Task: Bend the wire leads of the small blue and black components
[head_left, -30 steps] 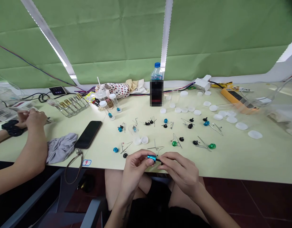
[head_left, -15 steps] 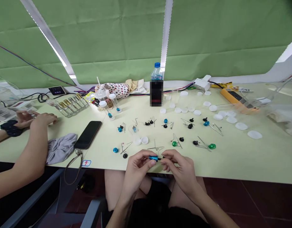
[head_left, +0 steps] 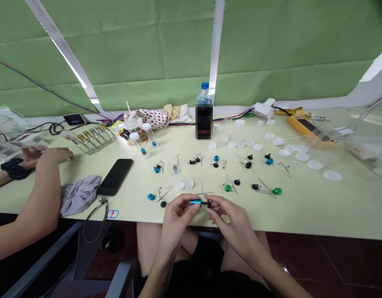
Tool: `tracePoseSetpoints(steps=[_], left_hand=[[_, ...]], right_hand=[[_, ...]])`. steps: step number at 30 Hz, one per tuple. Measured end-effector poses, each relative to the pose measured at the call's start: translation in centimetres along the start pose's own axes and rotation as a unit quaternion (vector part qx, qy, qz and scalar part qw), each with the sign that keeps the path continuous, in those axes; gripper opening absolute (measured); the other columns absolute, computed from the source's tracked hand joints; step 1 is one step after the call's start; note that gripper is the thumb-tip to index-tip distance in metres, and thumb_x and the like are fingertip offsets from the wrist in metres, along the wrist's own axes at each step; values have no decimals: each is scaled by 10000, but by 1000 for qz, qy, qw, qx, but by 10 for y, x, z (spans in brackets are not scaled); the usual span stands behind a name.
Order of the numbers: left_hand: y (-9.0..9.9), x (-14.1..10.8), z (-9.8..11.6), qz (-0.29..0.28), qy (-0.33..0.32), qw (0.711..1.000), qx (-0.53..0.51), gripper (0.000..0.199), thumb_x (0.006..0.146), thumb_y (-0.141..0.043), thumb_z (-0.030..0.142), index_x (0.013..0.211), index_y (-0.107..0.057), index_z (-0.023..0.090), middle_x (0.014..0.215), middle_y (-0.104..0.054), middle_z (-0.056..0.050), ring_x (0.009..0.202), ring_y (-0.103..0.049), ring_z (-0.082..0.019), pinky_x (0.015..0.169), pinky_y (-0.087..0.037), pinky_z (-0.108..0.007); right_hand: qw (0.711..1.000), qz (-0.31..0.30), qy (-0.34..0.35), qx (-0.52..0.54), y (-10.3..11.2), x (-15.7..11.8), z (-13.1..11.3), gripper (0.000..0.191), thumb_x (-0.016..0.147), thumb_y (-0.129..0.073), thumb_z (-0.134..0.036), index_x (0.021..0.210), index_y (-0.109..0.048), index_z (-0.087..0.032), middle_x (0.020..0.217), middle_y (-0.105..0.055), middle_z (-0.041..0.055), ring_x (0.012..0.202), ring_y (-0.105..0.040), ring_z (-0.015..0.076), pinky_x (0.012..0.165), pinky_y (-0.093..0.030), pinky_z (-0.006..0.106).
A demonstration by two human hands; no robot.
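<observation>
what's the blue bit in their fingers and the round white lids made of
The blue cylinder looks like anodized metal, with a satin sheen and bright highlights, though it's too small to be sure. The round white lids look like matte plastic, dull and evenly opaque.

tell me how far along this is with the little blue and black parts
Done so far: two white-capped clear tubes near the back hold small blue parts. In hand: the left hand pinches a blue metal cylinder, and the right hand a black part at its end. Left: loose knobs and bent wires lie spread out, with white caps to the right.
</observation>
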State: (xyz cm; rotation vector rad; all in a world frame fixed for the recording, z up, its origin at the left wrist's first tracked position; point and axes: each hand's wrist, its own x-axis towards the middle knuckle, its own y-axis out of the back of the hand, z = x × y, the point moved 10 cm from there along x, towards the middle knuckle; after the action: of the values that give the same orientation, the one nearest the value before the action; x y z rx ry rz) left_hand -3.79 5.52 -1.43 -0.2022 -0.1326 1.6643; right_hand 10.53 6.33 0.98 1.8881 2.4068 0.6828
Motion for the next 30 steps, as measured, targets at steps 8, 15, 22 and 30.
tracePoseSetpoints(steps=[8,15,22,30], left_hand=[[-5,-2,5,-26,-7,1000,5,139,753,-733,182,891,-728,192,907,-700,-30,883,-626,-144,816,-476,-212],[-10,-2,-8,-29,36,998,-48,131,737,-750,193,866,-731,175,836,-698,-30,790,-605,-115,744,-464,-186],[-26,-2,-32,-50,105,977,-181,156,698,-785,198,830,-727,139,709,-662,-12,625,-572,-62,638,-454,-152],[-16,2,-38,-21,116,969,-218,195,688,-796,205,851,-717,132,735,-669,-19,638,-588,-65,647,-471,-153]], right_hand=[[999,-43,-28,-13,0,1,7,187,934,-516,-326,901,-641,-191,663,-612,-10,568,-582,123,544,-476,231],[995,50,79,-22,17,1,-20,104,910,-566,-241,1005,-590,-204,965,-583,44,719,-591,120,637,-488,238],[990,36,139,-14,14,-3,-33,117,940,-486,-157,951,-593,-204,883,-584,38,786,-579,138,652,-488,240],[984,6,152,-89,11,-5,-38,210,960,-466,-232,1139,-561,-176,981,-625,74,792,-614,150,709,-502,272]])
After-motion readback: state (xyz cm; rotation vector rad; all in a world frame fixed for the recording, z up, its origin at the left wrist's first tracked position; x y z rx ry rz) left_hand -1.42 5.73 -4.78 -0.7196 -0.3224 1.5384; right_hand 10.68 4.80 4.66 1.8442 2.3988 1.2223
